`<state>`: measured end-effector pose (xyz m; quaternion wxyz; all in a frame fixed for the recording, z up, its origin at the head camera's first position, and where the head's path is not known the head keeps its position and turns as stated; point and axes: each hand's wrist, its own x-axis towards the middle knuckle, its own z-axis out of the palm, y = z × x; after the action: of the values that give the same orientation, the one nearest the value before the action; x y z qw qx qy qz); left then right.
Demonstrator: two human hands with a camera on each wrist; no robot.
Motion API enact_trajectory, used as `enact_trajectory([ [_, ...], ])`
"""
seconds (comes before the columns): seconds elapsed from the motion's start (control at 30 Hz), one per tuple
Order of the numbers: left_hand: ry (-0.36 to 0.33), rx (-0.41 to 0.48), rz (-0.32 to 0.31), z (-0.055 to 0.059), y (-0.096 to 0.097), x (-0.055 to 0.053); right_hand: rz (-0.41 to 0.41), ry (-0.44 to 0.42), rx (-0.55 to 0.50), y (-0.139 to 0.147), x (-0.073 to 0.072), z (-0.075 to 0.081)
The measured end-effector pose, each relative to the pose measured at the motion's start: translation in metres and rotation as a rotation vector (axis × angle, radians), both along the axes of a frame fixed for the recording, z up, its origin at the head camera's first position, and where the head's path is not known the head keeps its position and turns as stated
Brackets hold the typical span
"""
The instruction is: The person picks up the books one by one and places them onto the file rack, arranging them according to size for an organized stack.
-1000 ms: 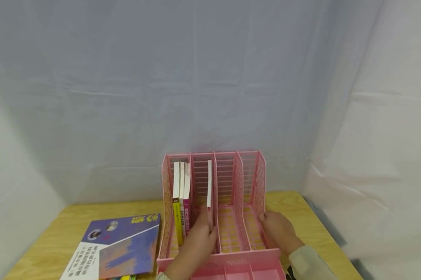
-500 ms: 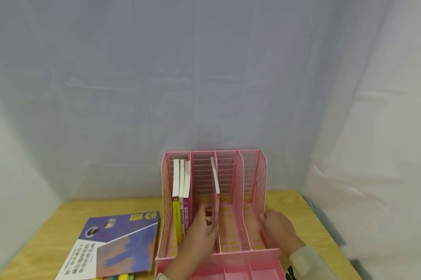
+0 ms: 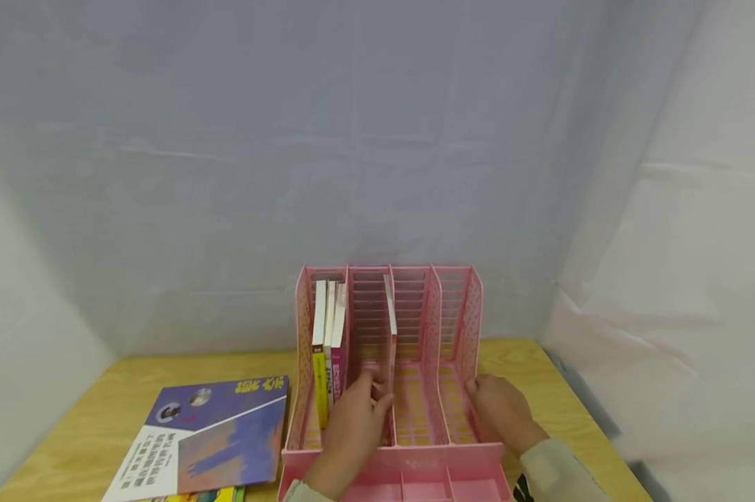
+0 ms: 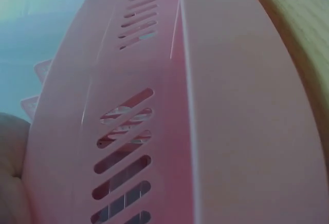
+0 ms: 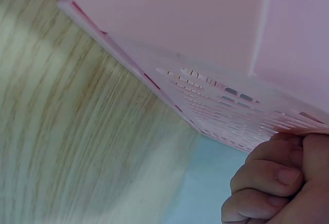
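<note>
A pink desktop book rack [image 3: 392,458] stands on the table, split into upright compartments. My left hand [image 3: 355,422] is inside the second compartment from the left, its fingers loosely bent beside a thin book [image 3: 392,310]. That book leans on the divider to its right; no grip on it shows. In the left wrist view the slotted pink front [image 4: 123,147] fills most of the picture, with only part of the hand at the left edge. My right hand [image 3: 502,413] grips the rack's right side wall, and the right wrist view shows its curled fingers [image 5: 267,178] at the perforated panel.
Several upright books [image 3: 329,335] fill the leftmost compartment. To the left, a purple and white book [image 3: 226,439] lies flat on the wooden table [image 3: 95,418], over other colourful books. Pale sheeting [image 3: 377,139] hangs behind and at the sides.
The thin book has tipped right, from upright in my left hand's grip to leaning on the divider, and the left fingers have loosened from it. My right hand keeps its hold.
</note>
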<state>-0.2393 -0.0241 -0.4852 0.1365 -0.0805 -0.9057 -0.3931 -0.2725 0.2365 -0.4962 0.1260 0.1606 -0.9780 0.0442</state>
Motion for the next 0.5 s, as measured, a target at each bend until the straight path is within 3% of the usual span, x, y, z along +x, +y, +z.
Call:
enact_trajectory([
  [0.1,-0.014,-0.001,-0.020,-0.0013,0.0002,-0.0013,-0.009,-0.012,0.034,0.0003,-0.0009,0.0012],
  [0.33,0.005,-0.064,-0.039,-0.0042,0.0002,0.0031,-0.089,-0.121,-0.077,-0.0019,-0.0008,0.0057],
  [0.5,0.013,-0.095,-0.048,-0.0043,-0.0007,0.0043,-0.040,-0.075,0.028,-0.0027,0.0020,0.0056],
])
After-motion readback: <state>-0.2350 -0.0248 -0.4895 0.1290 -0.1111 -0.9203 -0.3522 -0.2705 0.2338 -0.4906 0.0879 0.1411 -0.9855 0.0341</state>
